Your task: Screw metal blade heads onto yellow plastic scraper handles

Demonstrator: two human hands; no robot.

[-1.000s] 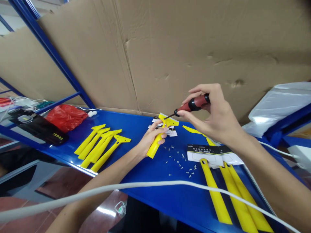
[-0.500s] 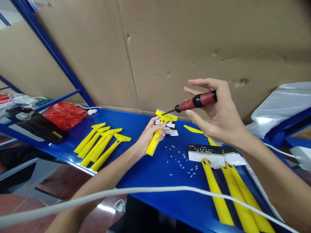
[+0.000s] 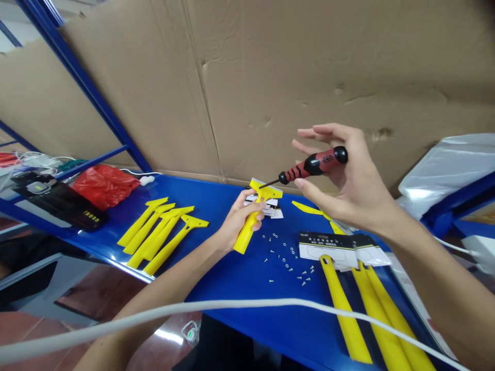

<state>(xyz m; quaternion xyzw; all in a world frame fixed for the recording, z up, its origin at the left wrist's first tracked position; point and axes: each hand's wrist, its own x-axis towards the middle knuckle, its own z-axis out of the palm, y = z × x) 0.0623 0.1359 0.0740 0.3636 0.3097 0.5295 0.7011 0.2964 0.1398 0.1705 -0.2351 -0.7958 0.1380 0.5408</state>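
Observation:
My left hand [image 3: 240,219] is closed around the handle of a yellow scraper [image 3: 245,238], its wide head pointing up and away from me. The tip of a red and black screwdriver [image 3: 309,166] meets the scraper head near its left end. My right hand [image 3: 348,180] has the screwdriver's butt against the palm and the thumb below the handle, with the other fingers raised and spread. Small screws [image 3: 303,278] and nuts [image 3: 286,261] lie scattered on the blue table [image 3: 240,286] below. Packaging cards [image 3: 274,212] are partly hidden behind my left hand.
Several yellow scrapers [image 3: 176,245] lie in a row at left, beside a red plastic bag [image 3: 106,185] and a black case [image 3: 62,201]. Carded yellow scrapers [image 3: 346,314] lie at right. A white cable [image 3: 216,305] crosses the foreground. Cardboard [image 3: 270,87] stands behind the table.
The screwdriver handle has turned about its axis in my right hand, showing different markings. The scraper head and my left hand sit slightly lower in view.

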